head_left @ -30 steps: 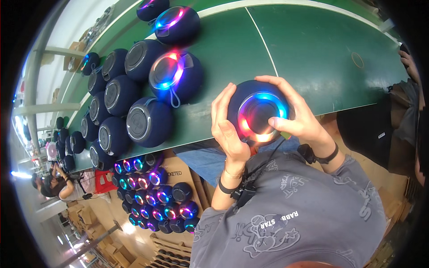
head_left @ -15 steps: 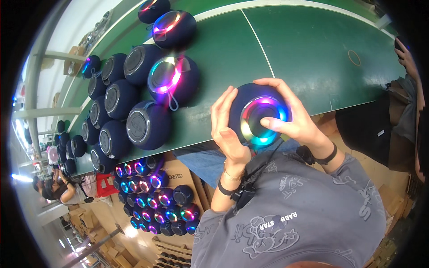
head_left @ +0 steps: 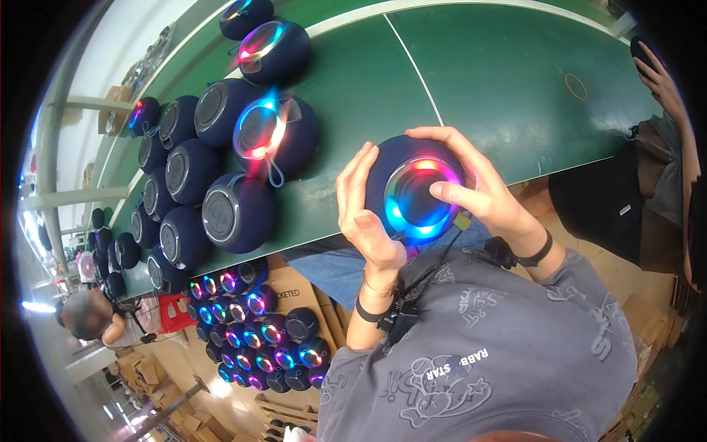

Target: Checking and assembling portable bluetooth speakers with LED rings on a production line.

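A round dark blue speaker (head_left: 409, 199) is held between my two hands above the near edge of the green table, its ring lit red and blue. My left hand (head_left: 370, 214) is closed around its left side. My right hand (head_left: 482, 188) grips the right side, fingers over the far rim, thumb on the round dark end face inside the ring. Beside the right hand shows a small yellow-green plug (head_left: 462, 222) on a dark cable; whether it touches the speaker I cannot tell. The speaker's underside is hidden.
Several more speakers (head_left: 239, 214) stand on the table (head_left: 508, 81) to the left, some lit. Below the table edge, rows of lit speakers (head_left: 254, 335) sit beside cardboard (head_left: 291, 283). A rubber band (head_left: 576, 87) lies at right, near another person's hand (head_left: 663, 85).
The held speaker and both my hands have shifted slightly left in the picture. Its ring changed colours, and the yellow-green plug now shows. The right thumb stays on the end face.
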Available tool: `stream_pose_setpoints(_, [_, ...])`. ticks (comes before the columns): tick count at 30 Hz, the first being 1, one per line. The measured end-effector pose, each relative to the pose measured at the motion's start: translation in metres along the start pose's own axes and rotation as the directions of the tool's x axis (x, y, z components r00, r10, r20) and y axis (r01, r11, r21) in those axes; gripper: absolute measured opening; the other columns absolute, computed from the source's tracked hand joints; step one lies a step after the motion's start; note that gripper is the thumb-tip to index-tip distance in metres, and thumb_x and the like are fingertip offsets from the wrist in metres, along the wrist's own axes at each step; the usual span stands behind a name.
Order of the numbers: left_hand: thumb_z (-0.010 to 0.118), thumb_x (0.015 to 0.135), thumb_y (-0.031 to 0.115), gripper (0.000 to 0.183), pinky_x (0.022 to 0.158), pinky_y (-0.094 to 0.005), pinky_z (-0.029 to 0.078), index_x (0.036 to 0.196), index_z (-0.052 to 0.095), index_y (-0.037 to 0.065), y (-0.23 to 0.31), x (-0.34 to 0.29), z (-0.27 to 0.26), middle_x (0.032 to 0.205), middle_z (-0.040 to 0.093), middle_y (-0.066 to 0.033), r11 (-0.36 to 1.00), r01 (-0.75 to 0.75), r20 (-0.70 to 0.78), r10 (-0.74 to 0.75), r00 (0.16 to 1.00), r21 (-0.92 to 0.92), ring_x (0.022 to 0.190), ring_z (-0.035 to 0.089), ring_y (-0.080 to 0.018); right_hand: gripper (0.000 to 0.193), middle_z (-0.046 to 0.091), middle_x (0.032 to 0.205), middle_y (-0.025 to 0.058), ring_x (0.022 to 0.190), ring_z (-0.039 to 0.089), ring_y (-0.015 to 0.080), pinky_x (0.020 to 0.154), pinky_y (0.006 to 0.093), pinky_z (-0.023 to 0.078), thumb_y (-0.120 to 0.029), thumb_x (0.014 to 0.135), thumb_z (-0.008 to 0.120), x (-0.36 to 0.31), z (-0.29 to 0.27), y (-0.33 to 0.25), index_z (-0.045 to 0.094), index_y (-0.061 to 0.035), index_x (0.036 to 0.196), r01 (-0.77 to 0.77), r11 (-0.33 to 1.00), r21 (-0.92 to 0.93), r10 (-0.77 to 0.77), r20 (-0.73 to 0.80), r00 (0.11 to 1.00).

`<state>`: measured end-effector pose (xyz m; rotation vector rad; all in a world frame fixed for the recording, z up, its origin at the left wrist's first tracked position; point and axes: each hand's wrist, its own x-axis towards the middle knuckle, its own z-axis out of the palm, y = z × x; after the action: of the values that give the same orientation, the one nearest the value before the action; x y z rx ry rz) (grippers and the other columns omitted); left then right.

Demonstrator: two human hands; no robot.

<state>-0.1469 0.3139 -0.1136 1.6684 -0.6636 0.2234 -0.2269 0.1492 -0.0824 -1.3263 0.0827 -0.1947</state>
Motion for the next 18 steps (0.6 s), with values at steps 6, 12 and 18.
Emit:
stream_pose_setpoints(6, [0.03, 0.106, 0.077, 0.096, 0.116, -0.0456, 0.048, 0.142, 0.064, -0.006, -0.002, 0.006, -0.008, 0.147, 0.061, -0.0214, 0.999, 0.041, 0.081, -0.038, 0.996, -0.033, 0.132, 0.063, -0.0327, 0.061, 0.061, 0.142, 0.0123, 0.135, 0.06, 0.0202, 0.116, 0.0351, 0.047, -0.012, 0.096, 0.074, 0.008, -0.002, 0.009, 0.051, -0.0005, 0.151, 0.059, 0.997, -0.053, -0.061, -0.022, 0.998])
stream_pose_setpoints(12, [0.112, 0.04, 0.041, 0.155, 0.126, -0.0488, 0.041, 0.167, 0.033, 0.001, -0.003, 0.015, -0.041, 0.166, 0.037, -0.0197, 0.984, 0.17, 0.376, -0.139, 0.916, -0.05, 0.15, 0.048, -0.0349, 0.071, 0.058, 0.151, 0.0152, 0.142, 0.055, 0.0245, 0.121, 0.0394, 0.042, -0.026, 0.1, 0.079, 0.005, -0.008, 0.01, 0.048, -0.0031, 0.159, 0.009, 0.998, 0.056, -0.009, -0.007, 1.0])
stream_pose_setpoints(18, [0.107, 0.052, 0.029, 0.132, 0.119, -0.049, 0.047, 0.16, 0.038, 0.003, 0.002, 0.001, -0.03, 0.15, 0.042, -0.0225, 0.991, 0.046, 0.251, -0.077, 0.965, 0.126, 0.143, 0.047, -0.0408, 0.045, 0.072, 0.127, 0.0163, 0.117, 0.072, 0.032, 0.102, 0.0404, 0.056, -0.008, 0.082, 0.09, -0.026, 0.001, -0.01, 0.078, -0.0017, 0.125, 0.21, 0.598, -0.773, -0.427, -0.086, 0.9])
